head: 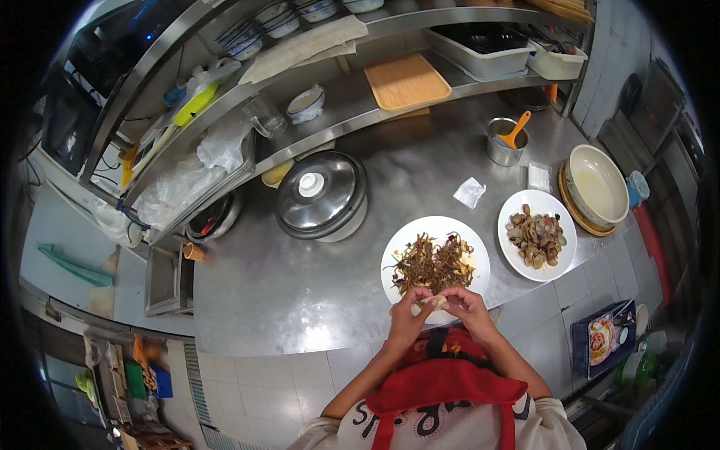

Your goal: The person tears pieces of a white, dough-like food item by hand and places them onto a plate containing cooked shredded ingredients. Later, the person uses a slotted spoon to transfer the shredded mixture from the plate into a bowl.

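Observation:
Both my left hand (409,316) and my right hand (468,309) pinch a small pale, rounded piece of food (433,304), too small to name surely. They hold it over the near rim of a white plate (479,247) heaped with brown, stringy food (430,264). To the right of that plate stands a second white plate (509,263) with small cooked clams (537,236). A crumpled white tissue (469,192) lies behind the plates on the steel table (281,298).
A lidded pot (323,197) stands left of the plates. Farther back are a metal pot (503,152) with an orange-handled utensil and, at right, a ceramic bowl (597,183) on a wooden base. A steel shelf (360,121) with a wooden tray (408,81) overhangs the table's back.

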{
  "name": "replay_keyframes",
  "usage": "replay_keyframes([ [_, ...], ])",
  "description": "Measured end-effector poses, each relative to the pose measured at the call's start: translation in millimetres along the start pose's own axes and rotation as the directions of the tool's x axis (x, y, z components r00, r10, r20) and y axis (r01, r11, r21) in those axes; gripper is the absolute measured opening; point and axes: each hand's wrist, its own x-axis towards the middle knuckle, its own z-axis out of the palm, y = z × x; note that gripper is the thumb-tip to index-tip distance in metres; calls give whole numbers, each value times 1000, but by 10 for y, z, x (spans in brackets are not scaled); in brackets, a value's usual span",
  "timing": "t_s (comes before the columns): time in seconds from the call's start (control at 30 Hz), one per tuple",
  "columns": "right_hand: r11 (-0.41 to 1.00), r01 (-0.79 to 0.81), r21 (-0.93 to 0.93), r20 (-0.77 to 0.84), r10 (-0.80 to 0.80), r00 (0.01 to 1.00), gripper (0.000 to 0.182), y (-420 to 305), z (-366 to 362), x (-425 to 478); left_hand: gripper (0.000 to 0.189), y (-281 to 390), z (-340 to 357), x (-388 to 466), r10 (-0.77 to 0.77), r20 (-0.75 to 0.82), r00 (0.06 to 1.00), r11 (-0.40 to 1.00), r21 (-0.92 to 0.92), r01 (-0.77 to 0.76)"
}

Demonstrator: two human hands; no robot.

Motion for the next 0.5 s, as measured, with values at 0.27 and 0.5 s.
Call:
replay_keyframes([
  [0.27,1000,19,-16,-21,-19,1000,12,19,-18,10,17,34,24,13,-36,1,999,999,-37,36],
  [0.5,999,34,-24,-47,-35,998,12,56,-20,20,16,91,1,16,-38,34,999,999,-38,39],
])
